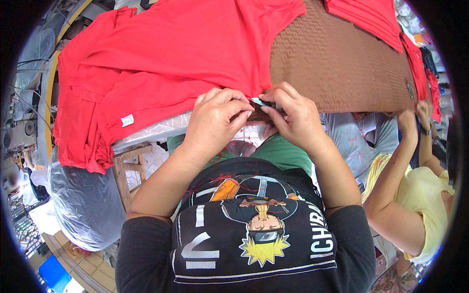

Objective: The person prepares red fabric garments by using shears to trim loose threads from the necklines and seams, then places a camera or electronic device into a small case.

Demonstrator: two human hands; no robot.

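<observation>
A large red shirt (181,53) lies spread over the table, its near edge reaching down to my hands. My left hand (220,115) is closed in a pinch at that edge, thumb against fingers; the cloth runs in behind the fingertips. Close beside it, my right hand (290,110) grips small thread snips (259,101), of which only a pale bluish pointed part shows. The tips of the two hands almost meet. Most of the snips is hidden by my right fingers.
Brown patterned cloth (342,63) covers the table. Folded red garments (366,19) are piled at the far right. On the right a person in a yellow top (415,205) works at the table's edge. A plastic-wrapped bundle (83,205) and wooden frame (132,166) stand left.
</observation>
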